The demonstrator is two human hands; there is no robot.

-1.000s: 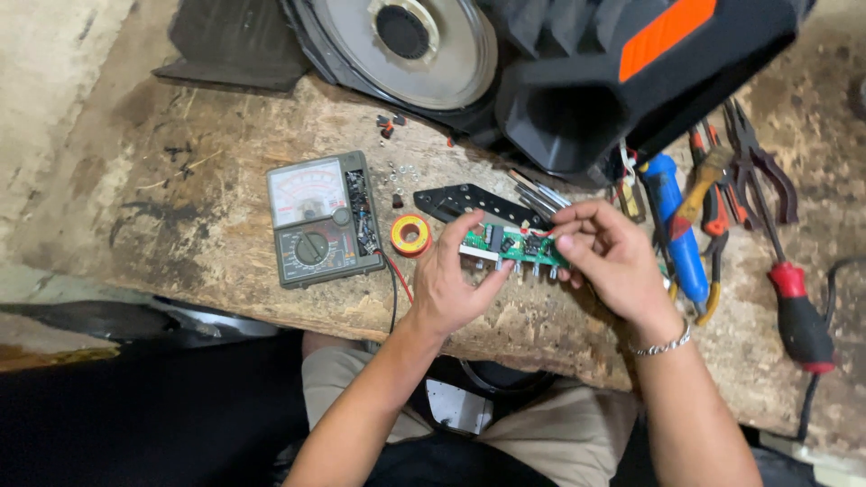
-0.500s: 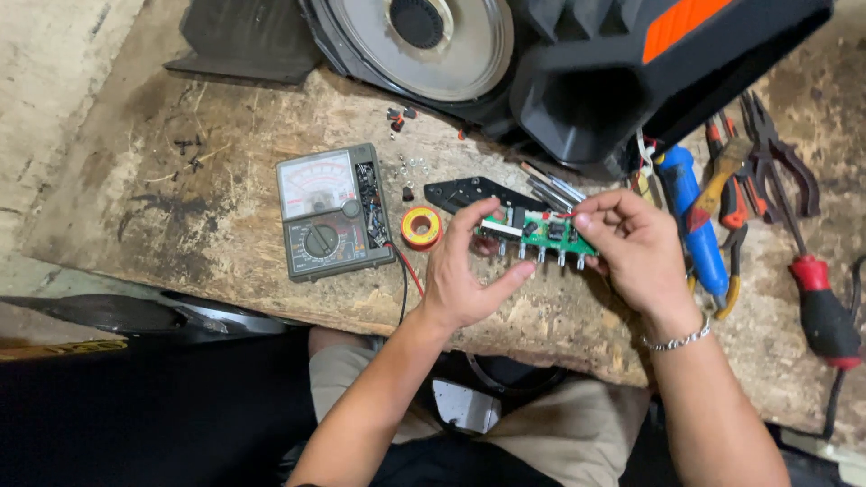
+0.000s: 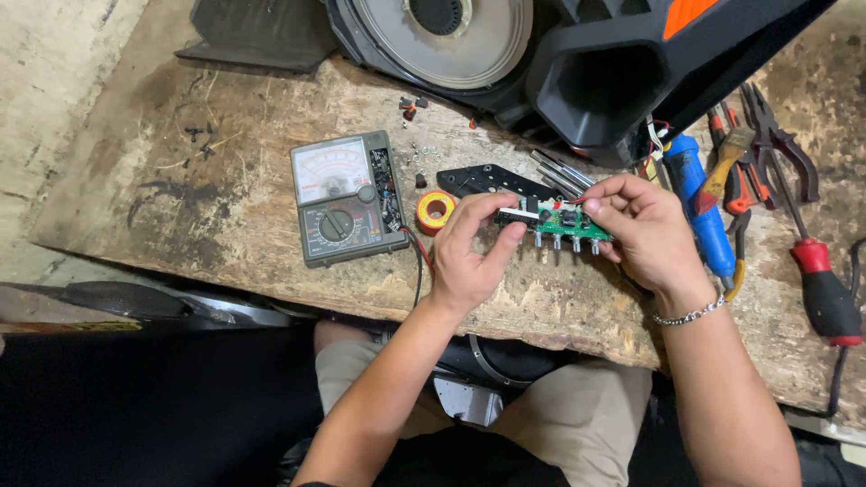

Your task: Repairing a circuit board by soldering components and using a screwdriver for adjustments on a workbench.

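Grey multimeter (image 3: 347, 200) (pale dial face) on bench.

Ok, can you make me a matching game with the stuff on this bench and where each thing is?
Things:
1. green circuit board
2. yellow tape roll
3. grey meter
4. red-handled screwdriver

Places:
A. far right of the bench
B. between the meter and the left hand
C. held by both hands, the right hand too
D. left of the tape roll

Pairs: 1-C, 2-B, 3-D, 4-A
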